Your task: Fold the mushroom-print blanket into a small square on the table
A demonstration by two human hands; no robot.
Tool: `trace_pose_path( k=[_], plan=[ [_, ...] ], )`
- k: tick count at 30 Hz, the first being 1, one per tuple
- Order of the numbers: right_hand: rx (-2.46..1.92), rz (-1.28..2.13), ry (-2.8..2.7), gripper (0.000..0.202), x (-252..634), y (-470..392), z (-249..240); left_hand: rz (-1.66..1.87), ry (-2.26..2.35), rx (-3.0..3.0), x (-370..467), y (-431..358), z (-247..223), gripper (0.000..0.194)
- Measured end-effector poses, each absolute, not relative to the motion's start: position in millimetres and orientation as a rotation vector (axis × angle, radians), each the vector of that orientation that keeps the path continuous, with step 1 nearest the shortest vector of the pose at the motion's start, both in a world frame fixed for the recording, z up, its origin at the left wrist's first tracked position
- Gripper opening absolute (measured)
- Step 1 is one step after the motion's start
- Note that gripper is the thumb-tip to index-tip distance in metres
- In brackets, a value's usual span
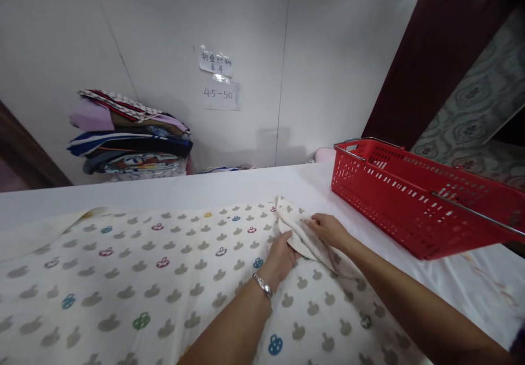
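Gripping patterned cloth [184, 275] spread beneath them, left hand [283, 253] and right hand [327, 229] lift its edge.

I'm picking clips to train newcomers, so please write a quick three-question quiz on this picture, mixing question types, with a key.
1. True or false: the left hand is touching the printed cloth.
2. Which thing stands on the far right of the table?
A. a lamp
B. a red basket
C. a bucket
3. Fill in: the lower paper on the wall reads "____".

Key: 1. True. 2. B. 3. 45-50.
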State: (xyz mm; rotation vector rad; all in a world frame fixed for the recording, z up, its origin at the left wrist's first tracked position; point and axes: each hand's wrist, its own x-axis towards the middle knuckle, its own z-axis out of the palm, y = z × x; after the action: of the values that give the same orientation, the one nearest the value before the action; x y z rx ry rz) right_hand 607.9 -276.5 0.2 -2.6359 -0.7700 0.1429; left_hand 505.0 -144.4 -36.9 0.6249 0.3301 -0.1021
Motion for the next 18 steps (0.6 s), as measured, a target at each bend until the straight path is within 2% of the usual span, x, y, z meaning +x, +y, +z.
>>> trace_pose_path(
  k=[5, 10, 15, 18],
  plan=[
    [-2.281, 0.639, -0.546, 0.026, 598, -283, -15, 0.010, 0.370, 0.844, 505, -143, -36, 0.024],
    [-1.749, 0.856, -0.219, 0.028, 594, -282, -18, 0.136, 0.396, 1.154, 510, -138, -41, 0.019],
    [-1.595, 0.654, -0.186, 0.041, 601, -280, 0, 0.187, 0.459, 1.202, 512, -134, -42, 0.024],
    [-1.772, 0.136, -0.410, 0.035, 609, -282, 21, 0.177, 0.477, 1.151, 510, -135, -38, 0.021]
  ],
)
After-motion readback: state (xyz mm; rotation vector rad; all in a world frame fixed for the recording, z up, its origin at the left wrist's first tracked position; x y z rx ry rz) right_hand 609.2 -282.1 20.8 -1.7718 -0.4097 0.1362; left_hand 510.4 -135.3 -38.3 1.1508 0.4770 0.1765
